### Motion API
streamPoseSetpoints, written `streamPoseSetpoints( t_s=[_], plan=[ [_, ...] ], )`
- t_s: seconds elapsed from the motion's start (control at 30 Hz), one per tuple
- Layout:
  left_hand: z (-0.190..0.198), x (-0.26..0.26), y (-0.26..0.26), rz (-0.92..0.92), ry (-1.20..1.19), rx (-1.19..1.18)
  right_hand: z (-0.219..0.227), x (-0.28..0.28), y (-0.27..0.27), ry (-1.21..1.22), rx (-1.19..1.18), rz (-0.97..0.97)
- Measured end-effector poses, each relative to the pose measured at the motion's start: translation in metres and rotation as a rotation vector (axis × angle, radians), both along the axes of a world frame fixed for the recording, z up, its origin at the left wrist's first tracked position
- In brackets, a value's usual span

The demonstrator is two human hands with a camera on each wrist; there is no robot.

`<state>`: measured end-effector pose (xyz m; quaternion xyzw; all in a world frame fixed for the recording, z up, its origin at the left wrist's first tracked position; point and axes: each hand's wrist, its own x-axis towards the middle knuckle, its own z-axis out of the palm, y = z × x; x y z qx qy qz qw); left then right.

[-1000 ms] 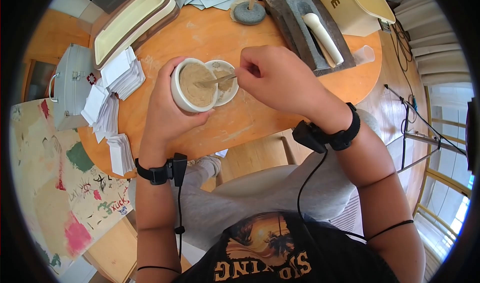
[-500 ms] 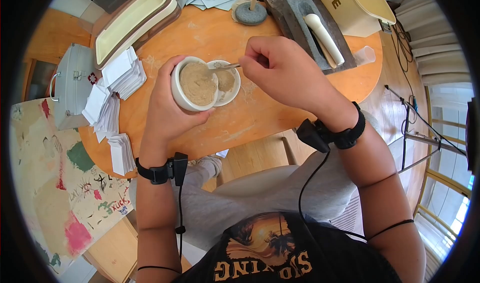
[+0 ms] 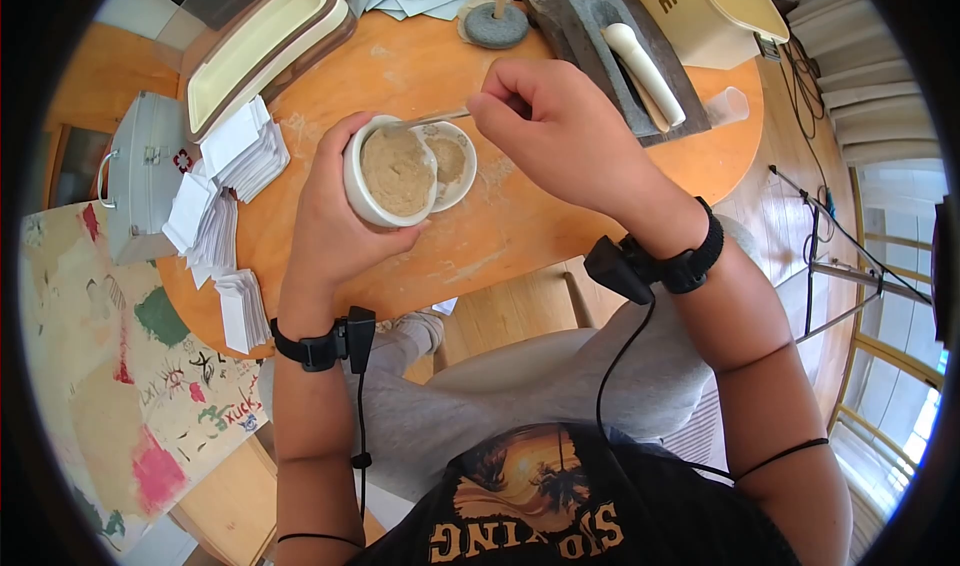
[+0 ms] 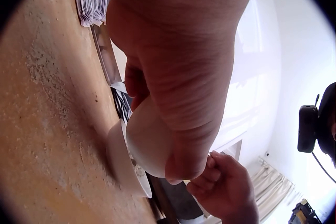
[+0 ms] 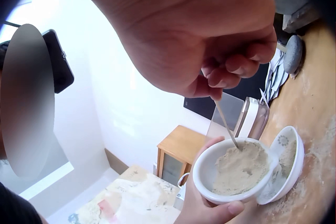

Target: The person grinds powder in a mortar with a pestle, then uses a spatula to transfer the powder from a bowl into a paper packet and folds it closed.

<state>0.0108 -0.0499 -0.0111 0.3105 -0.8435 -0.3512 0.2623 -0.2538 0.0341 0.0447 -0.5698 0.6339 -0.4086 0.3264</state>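
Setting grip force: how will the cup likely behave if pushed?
The cup is probably stiff: its rim looks round in the left hand. Its smooth wall may be slippery. The powder could spill if knocked, since the top is open.

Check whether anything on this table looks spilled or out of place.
Pale specks are scattered on the table near the small white dish. They look like a spill, lying outside the dish, though I can't tell what they are.
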Motion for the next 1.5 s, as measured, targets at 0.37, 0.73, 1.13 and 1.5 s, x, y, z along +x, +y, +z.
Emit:
streamPoseSetpoints(
  t_s=[0.37,0.73,1.13,1.5],
  plan=[
    [0.001,0.002,0.001,0.013,-0.008,-0.002,-0.001,-0.008,0.000,0.062,0.089,-0.013],
    [0.002,-0.002,0.001,0.014,0.052,-0.057,0.001,-0.011,0.002,-0.020,0.073,0.048],
    [-0.005,0.003,-0.004,0.030,0.064,0.052,0.012,-0.010,0.019,-0.001,0.044,0.242],
    [-0.004,0.003,-0.005,0.035,0.081,-0.006,0.005,-0.019,0.019,0.215,0.022,0.259]
  ],
)
